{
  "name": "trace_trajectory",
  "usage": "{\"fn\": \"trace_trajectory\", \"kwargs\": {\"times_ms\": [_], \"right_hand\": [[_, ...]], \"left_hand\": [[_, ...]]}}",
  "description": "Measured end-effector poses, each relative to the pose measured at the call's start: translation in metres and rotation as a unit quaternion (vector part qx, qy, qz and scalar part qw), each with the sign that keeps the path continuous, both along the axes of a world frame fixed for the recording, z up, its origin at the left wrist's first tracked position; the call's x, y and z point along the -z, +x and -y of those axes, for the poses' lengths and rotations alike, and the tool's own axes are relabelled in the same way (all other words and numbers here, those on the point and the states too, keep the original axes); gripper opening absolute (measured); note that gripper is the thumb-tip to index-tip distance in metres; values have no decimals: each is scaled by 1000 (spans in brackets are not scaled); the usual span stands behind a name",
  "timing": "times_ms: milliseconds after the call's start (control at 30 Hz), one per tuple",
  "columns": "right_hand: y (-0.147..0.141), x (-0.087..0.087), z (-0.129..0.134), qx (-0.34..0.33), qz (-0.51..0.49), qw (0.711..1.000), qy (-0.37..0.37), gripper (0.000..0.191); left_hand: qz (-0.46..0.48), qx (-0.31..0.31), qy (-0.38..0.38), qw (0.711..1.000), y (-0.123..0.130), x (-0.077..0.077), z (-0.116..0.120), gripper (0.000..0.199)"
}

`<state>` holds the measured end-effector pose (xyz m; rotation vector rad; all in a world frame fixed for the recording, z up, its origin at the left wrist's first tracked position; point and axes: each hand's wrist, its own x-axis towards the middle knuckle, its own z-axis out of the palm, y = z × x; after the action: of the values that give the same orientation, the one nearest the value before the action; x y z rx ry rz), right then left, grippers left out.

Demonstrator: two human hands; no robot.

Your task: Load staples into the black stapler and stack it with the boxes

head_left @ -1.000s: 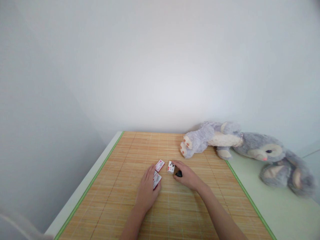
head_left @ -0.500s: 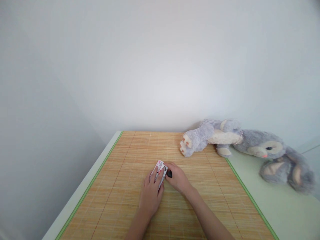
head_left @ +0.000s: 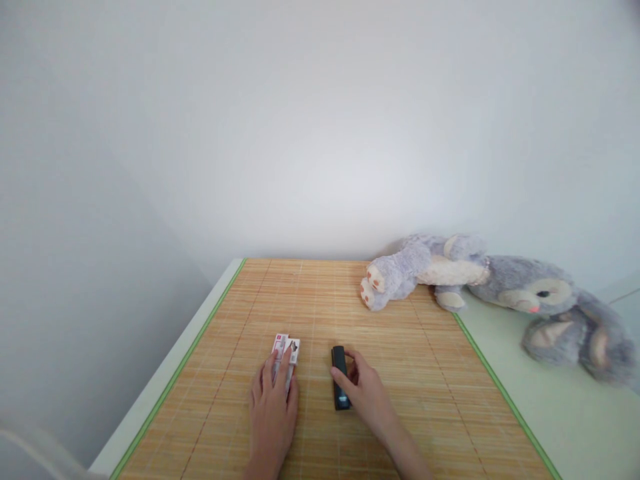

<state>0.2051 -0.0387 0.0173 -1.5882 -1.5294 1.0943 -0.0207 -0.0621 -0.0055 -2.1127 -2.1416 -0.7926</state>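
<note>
Boxes: bunched together on the bamboo mat, under our left hand.
Left hand: palm down, fingers slightly apart.
Black object: right of them, clamped in our right hand, thumb across it.

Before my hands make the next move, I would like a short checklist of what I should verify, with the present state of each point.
1. Left hand on the small boxes: ok, its fingers lie over them.
2. Box labels fully visible: not ok, the fingers cover part.
3. Right hand at the black oblong object: ok, the thumb lies across it.
4. Firmness of that hold: cannot tell.
5. Boxes and black object apart: ok, bare mat between.
6. Plush toy away from both hands: ok.
</note>
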Motion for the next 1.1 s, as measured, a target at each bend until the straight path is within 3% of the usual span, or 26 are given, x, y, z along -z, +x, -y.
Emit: {"fn": "trace_trajectory", "kwargs": {"times_ms": [100,267,433,567,700,833,1100], "right_hand": [[-25,-3,11,-57,-75,996,2,58],[-48,-14,16,-143,10,988,58,67],[-66,-3,8,-141,96,981,97,64],[-71,7,8,-141,128,975,115,67],[-67,4,11,-151,125,973,126,71],[-67,-1,12,-167,111,970,137,68],[-98,7,13,-144,168,963,152,71]], "left_hand": [[4,2,0,1000,-2,-1,3,59],[6,13,5,1000,-6,3,4,57],[-36,36,17,999,-12,9,6,57],[-42,53,8,998,-18,6,6,59],[-18,26,-8,999,-20,2,6,60],[-11,22,0,1000,-24,8,4,59],[9,55,-3,998,-59,16,-7,54]]}}
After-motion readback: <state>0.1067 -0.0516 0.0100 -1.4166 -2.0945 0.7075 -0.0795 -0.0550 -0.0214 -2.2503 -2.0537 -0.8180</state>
